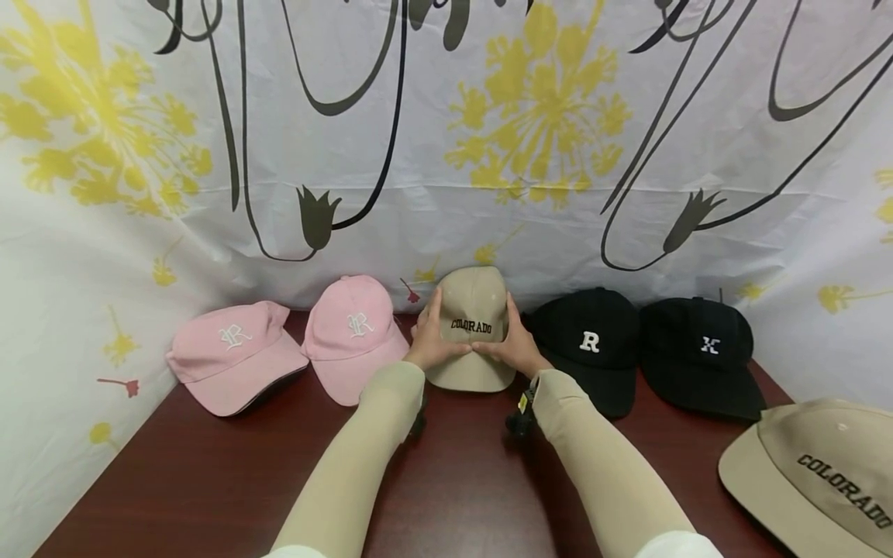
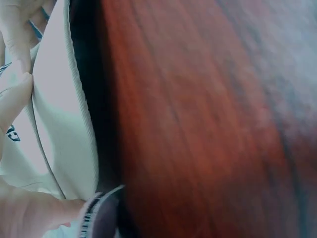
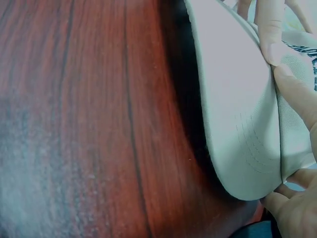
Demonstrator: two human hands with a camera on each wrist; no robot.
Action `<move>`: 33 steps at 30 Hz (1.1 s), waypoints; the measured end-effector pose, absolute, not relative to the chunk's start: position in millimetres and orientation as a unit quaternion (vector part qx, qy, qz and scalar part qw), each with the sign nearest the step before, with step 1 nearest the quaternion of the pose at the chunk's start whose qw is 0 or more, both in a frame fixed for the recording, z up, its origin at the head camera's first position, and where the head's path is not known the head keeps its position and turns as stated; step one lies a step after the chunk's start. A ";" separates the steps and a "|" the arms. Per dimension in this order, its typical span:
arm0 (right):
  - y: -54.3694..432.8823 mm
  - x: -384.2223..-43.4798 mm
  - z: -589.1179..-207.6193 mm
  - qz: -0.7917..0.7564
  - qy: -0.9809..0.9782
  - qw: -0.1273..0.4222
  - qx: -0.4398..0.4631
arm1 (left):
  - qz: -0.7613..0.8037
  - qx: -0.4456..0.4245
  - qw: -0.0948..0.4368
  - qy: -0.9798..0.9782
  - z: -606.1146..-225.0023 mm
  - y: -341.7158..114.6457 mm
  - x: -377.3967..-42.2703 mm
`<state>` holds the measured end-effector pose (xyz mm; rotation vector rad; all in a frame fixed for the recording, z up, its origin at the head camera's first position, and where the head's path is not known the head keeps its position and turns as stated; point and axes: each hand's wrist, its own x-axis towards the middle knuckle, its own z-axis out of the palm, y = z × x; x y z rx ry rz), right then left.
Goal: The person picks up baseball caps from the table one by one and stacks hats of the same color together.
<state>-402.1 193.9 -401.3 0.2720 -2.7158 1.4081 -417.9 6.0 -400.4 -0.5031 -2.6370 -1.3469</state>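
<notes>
A beige baseball cap point(image 1: 473, 291) with dark COLORADO lettering sits at the back middle of the table, its brim toward me. My left hand point(image 1: 432, 339) grips its left side and my right hand point(image 1: 515, 343) its right side. Both thumbs meet below the lettering, along the seam where crown and brim join; the other fingers reach around the sides, partly hidden. The left wrist view shows the pale brim point(image 2: 59, 104) close to the wood. From the right wrist, the brim point(image 3: 237, 109) has a dark shadow under its edge.
Two pink caps point(image 1: 352, 333) stand left of the beige one, and two black caps point(image 1: 586, 333) to its right. Another beige COLORADO cap point(image 1: 823, 473) lies at the near right. A patterned white cloth point(image 1: 418, 147) hangs behind the dark red wooden table point(image 1: 460, 480).
</notes>
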 end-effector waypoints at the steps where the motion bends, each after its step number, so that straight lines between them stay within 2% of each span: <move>1: 194.4 -401.2 -400.1 0.457 -0.884 0.036 0.089 | -0.447 -0.171 0.075 -0.875 -399.3 6.3 -417.4; 5: 195.6 -396.9 -393.5 0.457 -0.885 0.040 0.085 | -0.453 -0.186 0.098 -0.866 -392.3 7.4 -415.5; 15: 193.8 -394.1 -374.3 0.429 -0.898 0.057 0.084 | -0.460 -0.189 0.115 -0.860 -374.9 6.0 -408.3; 33: 183.0 -375.9 -356.6 0.412 -0.903 0.072 0.095 | -0.450 -0.166 0.120 -0.869 -357.0 -2.8 -388.5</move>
